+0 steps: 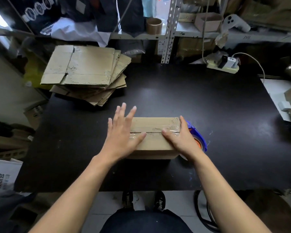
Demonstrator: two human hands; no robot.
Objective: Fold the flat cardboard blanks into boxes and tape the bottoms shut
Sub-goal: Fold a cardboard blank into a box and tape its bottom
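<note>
A folded cardboard box stands on the black table with its flaps up and clear tape along the middle seam. My left hand lies on the box's left end with straight, spread fingers. My right hand rests flat on the right end, thumb on the taped seam. A blue tape dispenser with an orange core sits just right of the box, partly hidden behind my right hand. A stack of flat cardboard blanks lies at the table's far left corner.
A metal shelf runs along the back, bearing a tape roll, a small open box and a white device. A power strip with a cable sits at the back right. Cartons crowd both sides.
</note>
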